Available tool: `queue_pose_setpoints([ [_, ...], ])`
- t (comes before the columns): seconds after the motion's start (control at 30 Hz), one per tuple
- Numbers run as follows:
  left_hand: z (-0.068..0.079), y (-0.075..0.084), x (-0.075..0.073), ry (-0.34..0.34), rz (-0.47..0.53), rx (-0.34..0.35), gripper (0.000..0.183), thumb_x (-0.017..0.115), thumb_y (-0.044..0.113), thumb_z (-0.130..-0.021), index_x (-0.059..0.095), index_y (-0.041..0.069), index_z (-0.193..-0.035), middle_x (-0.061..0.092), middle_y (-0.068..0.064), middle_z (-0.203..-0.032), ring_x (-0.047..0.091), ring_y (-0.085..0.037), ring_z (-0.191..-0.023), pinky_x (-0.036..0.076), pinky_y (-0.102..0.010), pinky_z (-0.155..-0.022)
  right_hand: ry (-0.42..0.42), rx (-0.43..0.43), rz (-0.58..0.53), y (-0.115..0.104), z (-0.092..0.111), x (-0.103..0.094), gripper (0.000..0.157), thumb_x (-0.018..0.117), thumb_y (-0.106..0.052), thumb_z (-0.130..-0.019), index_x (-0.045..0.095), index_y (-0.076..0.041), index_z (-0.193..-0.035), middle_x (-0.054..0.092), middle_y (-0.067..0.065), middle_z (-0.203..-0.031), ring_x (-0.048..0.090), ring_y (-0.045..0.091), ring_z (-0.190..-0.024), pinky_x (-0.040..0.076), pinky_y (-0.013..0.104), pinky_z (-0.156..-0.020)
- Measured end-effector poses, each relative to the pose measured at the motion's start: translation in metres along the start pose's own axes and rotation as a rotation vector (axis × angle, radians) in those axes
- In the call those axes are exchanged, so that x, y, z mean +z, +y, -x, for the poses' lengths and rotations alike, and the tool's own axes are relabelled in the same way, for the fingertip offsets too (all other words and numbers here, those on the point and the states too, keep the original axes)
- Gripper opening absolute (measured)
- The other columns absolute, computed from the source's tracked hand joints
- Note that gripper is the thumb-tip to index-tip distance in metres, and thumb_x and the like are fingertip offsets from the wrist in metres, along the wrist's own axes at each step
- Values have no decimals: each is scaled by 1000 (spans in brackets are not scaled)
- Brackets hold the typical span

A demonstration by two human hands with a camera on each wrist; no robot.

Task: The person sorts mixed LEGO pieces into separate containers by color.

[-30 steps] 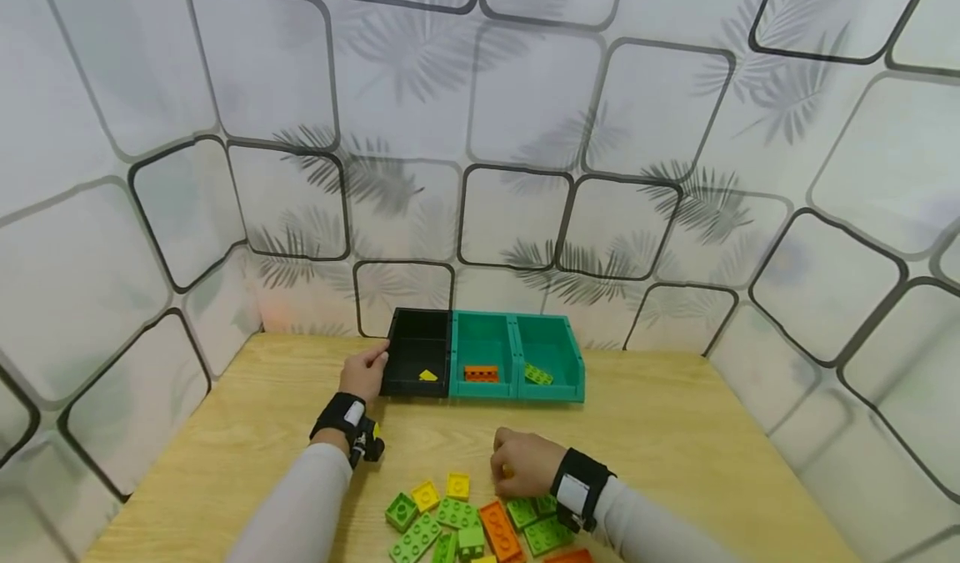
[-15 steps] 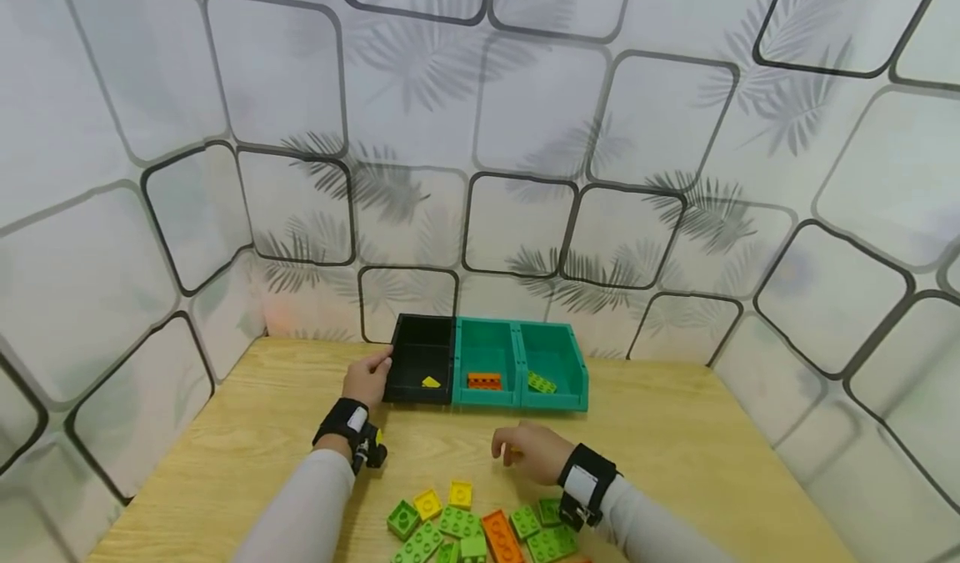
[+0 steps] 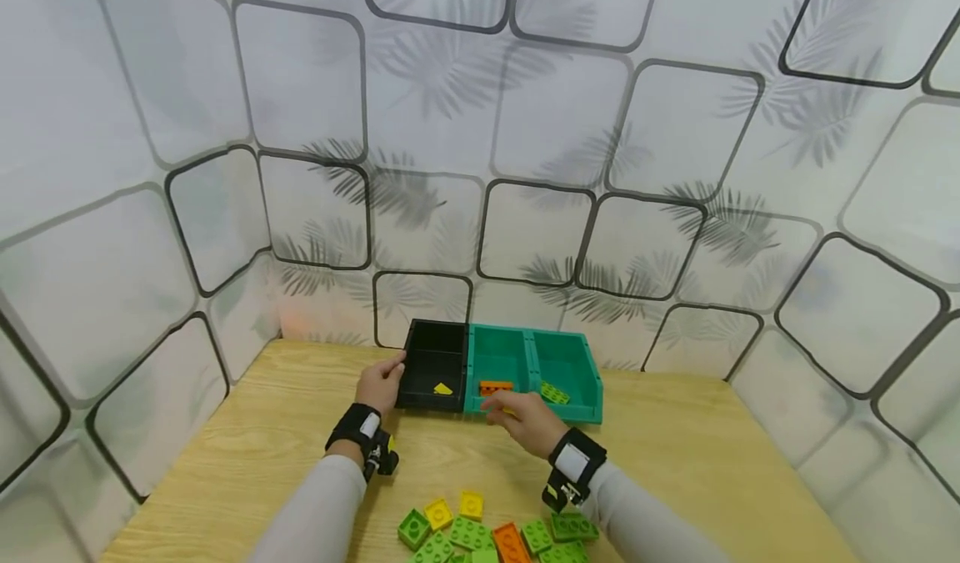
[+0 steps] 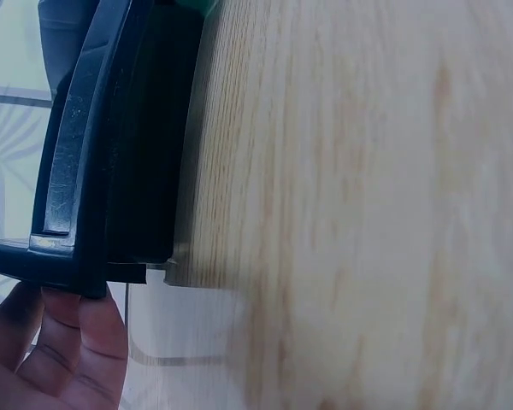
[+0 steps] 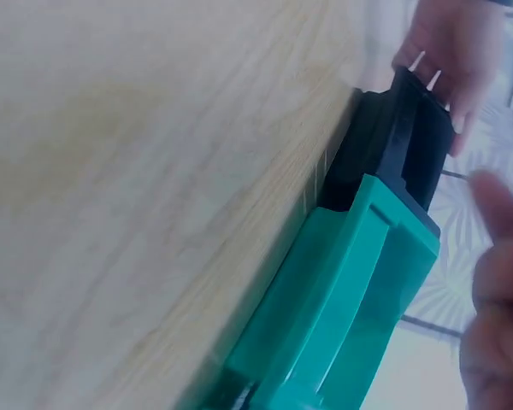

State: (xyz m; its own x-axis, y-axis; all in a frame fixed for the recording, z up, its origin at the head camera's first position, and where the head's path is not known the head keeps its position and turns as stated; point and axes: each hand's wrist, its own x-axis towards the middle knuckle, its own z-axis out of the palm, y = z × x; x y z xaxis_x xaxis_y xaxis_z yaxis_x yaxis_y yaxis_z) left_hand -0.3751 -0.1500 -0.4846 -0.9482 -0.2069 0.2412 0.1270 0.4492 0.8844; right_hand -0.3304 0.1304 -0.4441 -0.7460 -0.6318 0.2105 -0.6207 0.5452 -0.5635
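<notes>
My left hand (image 3: 380, 385) is at the outer side of a black bin (image 3: 435, 363), its fingertips touching the wall just below the rim in the left wrist view. A small yellow piece (image 3: 442, 389) lies in that bin. My right hand (image 3: 528, 421) is in front of the middle teal bin (image 3: 498, 342), pinching a small yellow brick (image 3: 509, 411) mostly hidden by the fingers. An orange brick (image 3: 496, 386) lies in the middle teal bin, and a light green brick (image 3: 554, 393) in the right teal bin (image 3: 562, 350).
Near the table's front lie loose bricks: two yellow bricks (image 3: 471, 505), several green bricks (image 3: 471, 534) and an orange brick (image 3: 511, 543). The three bins stand side by side at the back of the wooden table (image 3: 675, 463), before a patterned curtain (image 3: 540, 229).
My right hand has lifted from beside the loose bricks and moved forward to the front of the teal bins with the yellow brick. My left hand stays at the black bin.
</notes>
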Motion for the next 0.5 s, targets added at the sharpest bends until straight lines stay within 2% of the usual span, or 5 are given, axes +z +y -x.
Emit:
queue_pose_setpoints([
  [0.07,-1,1,1,-1,0,-3,33,56,13,-99,62,7,-132,59,-18,-130,54,-38,-121,43,-51,-98,39,-12,71,-1,-9,5,23,52,-29,-101,69,-14,-103,66,-2,-75,61,13,-62,46,23,-58],
  [0.13,-1,1,1,1,0,-5,33,56,14,-99,62,8,-131,59,-18,-130,54,-37,-121,43,-51,-98,65,-24,166,-3,-18,10,34,48,-39,-101,67,-15,-86,49,-9,-57,48,9,-49,38,22,-51],
  [0.23,-1,1,1,21,5,0,32,57,13,-98,63,7,-130,60,-18,-128,55,-37,-121,43,-51,-99,97,-62,321,-7,-33,18,47,41,-43,-103,50,-21,-63,29,-11,-51,31,5,-43,29,21,-48],
  [0.33,0,2,1,34,10,8,32,57,11,-98,64,6,-128,61,-19,-127,55,-37,-120,43,-51,-99,136,-102,406,-11,-48,26,48,39,-33,-105,39,-22,-58,23,-10,-51,24,6,-42,21,21,-46],
  [0.5,1,-1,1,45,-8,42,31,58,11,-98,65,5,-127,62,-18,-125,57,-37,-118,44,-51,-97,210,-197,488,-7,-71,38,24,43,-15,-90,38,-19,-67,25,-8,-61,22,8,-50,17,22,-50],
])
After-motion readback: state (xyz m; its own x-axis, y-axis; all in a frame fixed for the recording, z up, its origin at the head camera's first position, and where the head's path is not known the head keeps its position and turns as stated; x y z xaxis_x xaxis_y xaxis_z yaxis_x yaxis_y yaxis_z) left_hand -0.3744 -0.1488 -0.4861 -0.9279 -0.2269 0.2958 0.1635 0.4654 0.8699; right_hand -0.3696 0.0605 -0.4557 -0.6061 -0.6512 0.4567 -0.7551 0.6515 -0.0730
